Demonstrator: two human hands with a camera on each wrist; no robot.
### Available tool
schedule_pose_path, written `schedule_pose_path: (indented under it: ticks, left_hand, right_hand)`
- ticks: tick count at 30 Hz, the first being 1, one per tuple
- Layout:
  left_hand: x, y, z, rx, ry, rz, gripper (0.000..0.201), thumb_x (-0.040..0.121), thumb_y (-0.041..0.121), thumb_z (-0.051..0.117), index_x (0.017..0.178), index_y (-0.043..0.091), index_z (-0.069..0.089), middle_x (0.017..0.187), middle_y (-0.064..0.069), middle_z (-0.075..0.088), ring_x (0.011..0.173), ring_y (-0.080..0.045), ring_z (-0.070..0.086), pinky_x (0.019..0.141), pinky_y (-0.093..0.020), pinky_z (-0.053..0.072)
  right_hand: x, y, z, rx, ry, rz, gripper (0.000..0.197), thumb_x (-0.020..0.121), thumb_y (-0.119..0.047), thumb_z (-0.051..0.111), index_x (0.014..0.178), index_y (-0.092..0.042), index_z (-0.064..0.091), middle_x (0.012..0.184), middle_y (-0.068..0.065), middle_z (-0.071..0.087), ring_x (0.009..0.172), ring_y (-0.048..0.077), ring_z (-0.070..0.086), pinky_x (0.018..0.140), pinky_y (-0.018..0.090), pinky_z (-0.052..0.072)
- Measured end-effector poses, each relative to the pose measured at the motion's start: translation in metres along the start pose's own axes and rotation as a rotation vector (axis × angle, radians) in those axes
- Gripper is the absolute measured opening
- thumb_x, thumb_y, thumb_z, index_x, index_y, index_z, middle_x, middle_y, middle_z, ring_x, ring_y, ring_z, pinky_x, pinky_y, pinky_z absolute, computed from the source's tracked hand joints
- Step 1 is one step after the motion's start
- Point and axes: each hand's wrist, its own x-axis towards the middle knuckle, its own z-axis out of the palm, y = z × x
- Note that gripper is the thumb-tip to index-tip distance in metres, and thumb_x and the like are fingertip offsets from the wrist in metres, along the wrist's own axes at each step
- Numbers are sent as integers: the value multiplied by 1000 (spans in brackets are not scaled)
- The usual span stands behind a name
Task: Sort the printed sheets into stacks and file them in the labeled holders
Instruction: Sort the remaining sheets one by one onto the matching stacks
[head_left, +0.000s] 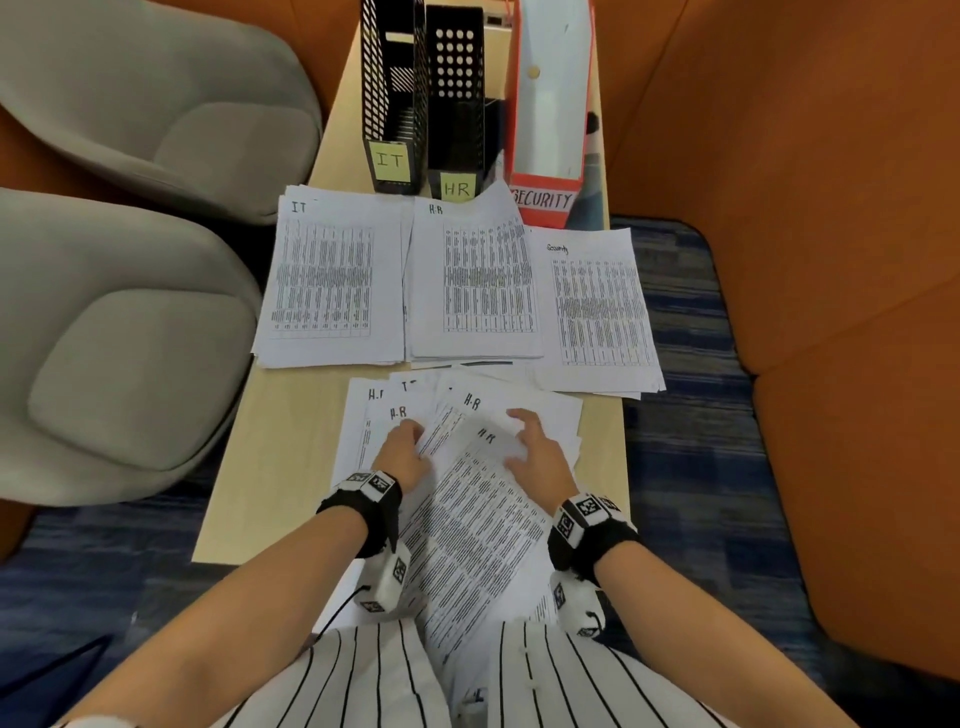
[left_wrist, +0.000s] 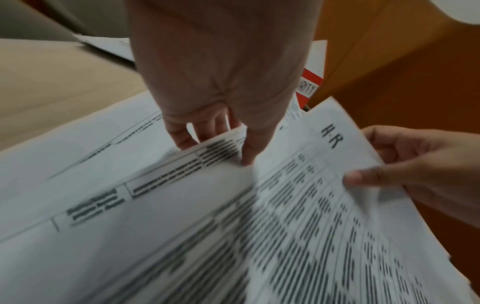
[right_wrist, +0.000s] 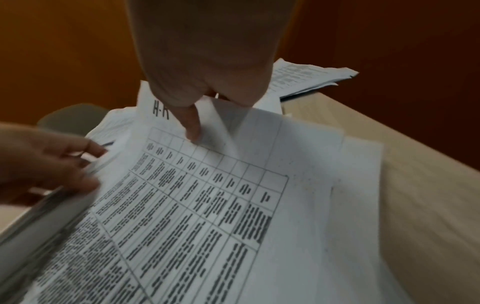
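At the table's near edge lies a loose pile of printed sheets (head_left: 457, 402), marked HR or IT at the top. My left hand (head_left: 405, 441) grips the left edge of a sheaf from it, thumb (left_wrist: 248, 156) on top and fingers beneath. My right hand (head_left: 530, 441) pinches the top of a tilted HR sheet (head_left: 472, 525), its thumb (right_wrist: 193, 131) pressing the paper. Farther back lie three sorted stacks: IT (head_left: 332, 280), HR (head_left: 478, 286) and Security (head_left: 597, 312). Behind them stand the black IT holder (head_left: 392, 104), the black HR holder (head_left: 454, 104) and the red Security holder (head_left: 548, 114).
The narrow wooden table (head_left: 270, 467) has two grey armchairs (head_left: 119, 338) on its left and an orange padded wall (head_left: 831, 260) on its right. The Security stack overhangs the table's right edge. Bare wood shows left of the loose pile.
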Motion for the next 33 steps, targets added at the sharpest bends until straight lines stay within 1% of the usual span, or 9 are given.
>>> schedule_pose_path:
  ticks: [3, 5, 8, 10, 14, 19, 23, 29, 33]
  left_hand:
    - [-8, 3, 0, 12, -49, 143, 18, 84, 0, 48, 96, 14, 51, 88, -6, 57, 81, -23, 53, 66, -26, 38]
    - [-13, 3, 1, -58, -84, 182, 20, 84, -1, 47, 78, 17, 50, 78, 0, 56, 73, -18, 50, 61, -22, 35]
    - [-14, 2, -3, -174, -151, 96, 26, 84, -2, 43, 68, 19, 45, 71, 1, 48, 72, -18, 44, 59, -26, 28]
    - [-10, 0, -5, -276, -56, -7, 27, 82, -6, 38, 73, 14, 54, 80, -5, 56, 80, -20, 48, 65, -26, 33]
    - [3, 3, -3, -89, 117, -103, 36, 86, 5, 47, 121, 8, 52, 127, -15, 47, 112, -32, 51, 100, -37, 42]
    - [8, 12, 2, 97, -39, -52, 52, 85, 4, 51, 134, 13, 40, 137, -15, 35, 120, -34, 46, 103, -42, 41]
    - [9, 3, -2, 317, 63, -76, 54, 82, 6, 50, 133, 21, 40, 137, -10, 34, 124, -33, 39, 98, -46, 42]
    - [10, -7, -13, 307, 64, -117, 43, 78, 5, 52, 120, 17, 48, 126, -8, 42, 117, -30, 41, 93, -41, 41]
    - [7, -4, -21, 151, 84, 129, 20, 81, 17, 52, 97, 14, 64, 107, -9, 57, 103, -28, 52, 93, -39, 43]
  right_hand:
    - [10, 4, -4, -206, 170, -35, 25, 88, -8, 59, 112, -8, 65, 123, 17, 55, 114, 30, 49, 102, 38, 40]
    - [16, 2, -8, -247, 227, -103, 9, 83, -9, 62, 88, -10, 70, 130, 14, 52, 124, 29, 43, 107, 37, 36]
    - [13, -9, -14, -135, 76, -87, 7, 82, -7, 60, 84, -14, 61, 102, 11, 66, 95, 26, 61, 80, 28, 46]
    - [4, -11, -14, -34, 18, -93, 17, 80, -11, 58, 89, -22, 49, 76, 5, 59, 63, 20, 54, 58, 28, 41]
    - [-9, -7, -5, -11, -78, -120, 44, 79, -7, 56, 117, -24, 40, 71, -2, 48, 58, 9, 46, 55, 23, 38]
    - [-14, 0, -1, -246, -271, -181, 24, 69, -3, 62, 73, -26, 56, 78, -4, 61, 74, 16, 59, 67, 25, 48]
    - [-23, 7, 2, -372, -310, -189, 16, 72, -3, 51, 73, -13, 63, 75, 1, 65, 74, 21, 60, 71, 29, 50]
    - [-7, -1, -12, -523, -103, -263, 16, 79, -13, 55, 89, -15, 68, 83, 3, 65, 79, 24, 58, 69, 30, 42]
    - [8, -20, -13, -701, -78, -515, 20, 71, -14, 70, 91, -16, 72, 102, 10, 61, 95, 30, 56, 73, 34, 40]
